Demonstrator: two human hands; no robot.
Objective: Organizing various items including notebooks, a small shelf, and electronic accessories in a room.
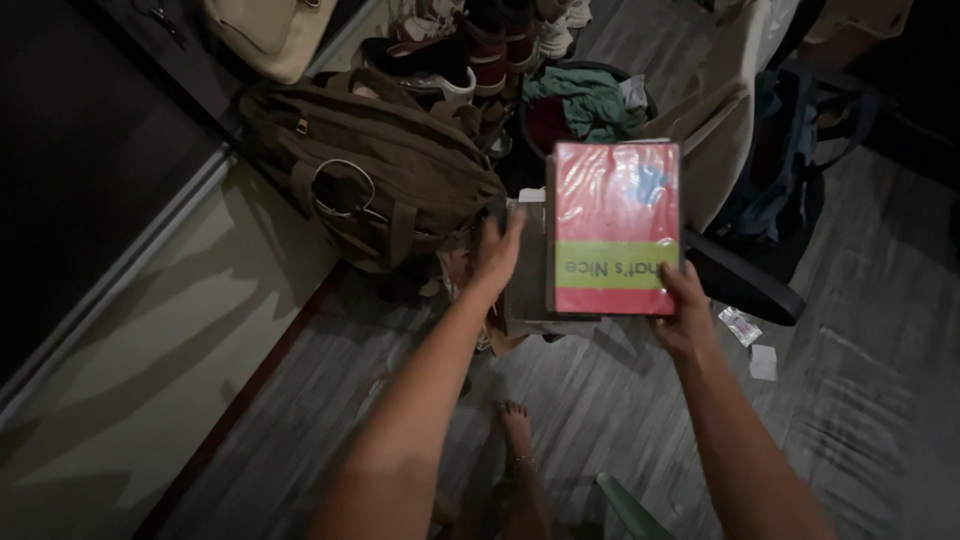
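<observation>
Book [616, 228], red with a green band, is held flat above the floor clutter, the right hand [683, 312] pinching its near corner. The left hand [497, 250], fingers loosely spread, reaches beside the brown bag [370, 165]. 1 corner grip looks weak; steadying the left edge would help.

A red book [616, 228] with a lime-green band is seen at the right hand; a brown bag [370, 165] lies beyond the left; the floor [860, 400] is grey-streaked.
</observation>
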